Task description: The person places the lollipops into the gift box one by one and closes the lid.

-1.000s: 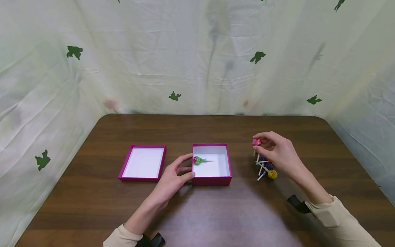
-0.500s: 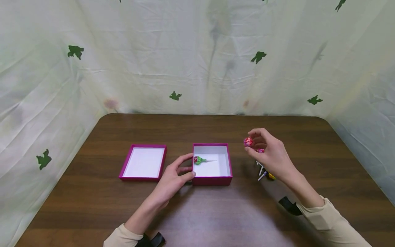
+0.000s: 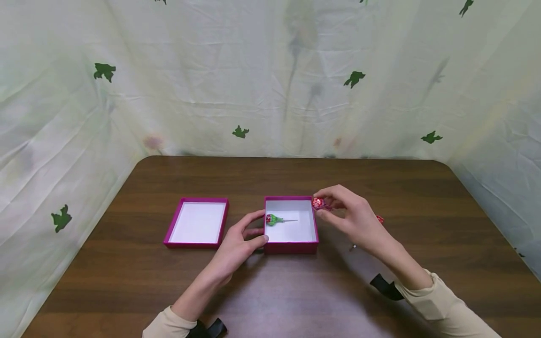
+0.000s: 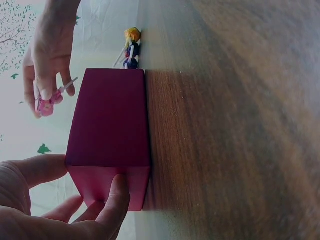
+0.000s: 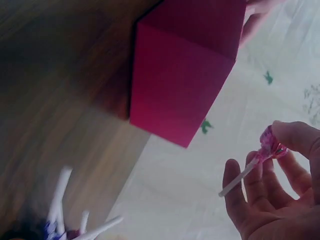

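Two hands: right pinches a pink-wrapped, white-sticked lollipop; left grips the magenta box.

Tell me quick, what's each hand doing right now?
Left hand: grips the box at its corner.
Right hand: pinches a pink lollipop above the box's rim.

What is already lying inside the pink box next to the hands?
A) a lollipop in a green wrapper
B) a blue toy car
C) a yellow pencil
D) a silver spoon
A: a lollipop in a green wrapper lies on the white floor of the open pink cardboard box, its stick pointing right.
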Demonstrator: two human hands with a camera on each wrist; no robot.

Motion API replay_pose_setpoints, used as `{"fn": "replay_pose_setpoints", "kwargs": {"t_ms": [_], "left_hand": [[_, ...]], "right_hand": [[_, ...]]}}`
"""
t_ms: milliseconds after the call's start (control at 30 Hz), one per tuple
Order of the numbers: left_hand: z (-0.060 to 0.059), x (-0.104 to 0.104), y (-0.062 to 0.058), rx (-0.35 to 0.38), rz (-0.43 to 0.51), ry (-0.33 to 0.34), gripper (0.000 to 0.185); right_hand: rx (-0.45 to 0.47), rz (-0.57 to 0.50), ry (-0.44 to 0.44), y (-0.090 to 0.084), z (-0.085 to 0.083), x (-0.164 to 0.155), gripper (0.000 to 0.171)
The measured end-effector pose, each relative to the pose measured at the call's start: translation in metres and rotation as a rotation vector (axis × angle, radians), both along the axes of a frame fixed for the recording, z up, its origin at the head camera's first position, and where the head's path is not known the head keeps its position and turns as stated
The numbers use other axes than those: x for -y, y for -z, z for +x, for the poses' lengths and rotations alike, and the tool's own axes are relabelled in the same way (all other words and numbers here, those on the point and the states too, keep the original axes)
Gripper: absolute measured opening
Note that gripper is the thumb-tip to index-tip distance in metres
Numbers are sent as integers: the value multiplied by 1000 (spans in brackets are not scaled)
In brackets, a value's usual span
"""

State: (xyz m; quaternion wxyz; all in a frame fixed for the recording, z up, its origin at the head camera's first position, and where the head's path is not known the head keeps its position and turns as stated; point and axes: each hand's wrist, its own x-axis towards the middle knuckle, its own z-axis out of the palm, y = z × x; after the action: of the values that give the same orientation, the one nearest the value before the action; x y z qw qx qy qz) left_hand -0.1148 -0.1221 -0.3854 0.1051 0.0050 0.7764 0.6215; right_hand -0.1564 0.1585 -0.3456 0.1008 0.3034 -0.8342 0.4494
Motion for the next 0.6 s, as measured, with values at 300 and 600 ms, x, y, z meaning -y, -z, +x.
{"fn": "replay_pose_setpoints", "kwargs": {"t_ms": [300,600], "left_hand": [[0,0,1,-2,10,0,57],[-1,1,3,-5,5,5,58]], "right_hand": [[112,-15,-18,-3,3,23,38],[161,22,-29,0,-4,45,27]]}}
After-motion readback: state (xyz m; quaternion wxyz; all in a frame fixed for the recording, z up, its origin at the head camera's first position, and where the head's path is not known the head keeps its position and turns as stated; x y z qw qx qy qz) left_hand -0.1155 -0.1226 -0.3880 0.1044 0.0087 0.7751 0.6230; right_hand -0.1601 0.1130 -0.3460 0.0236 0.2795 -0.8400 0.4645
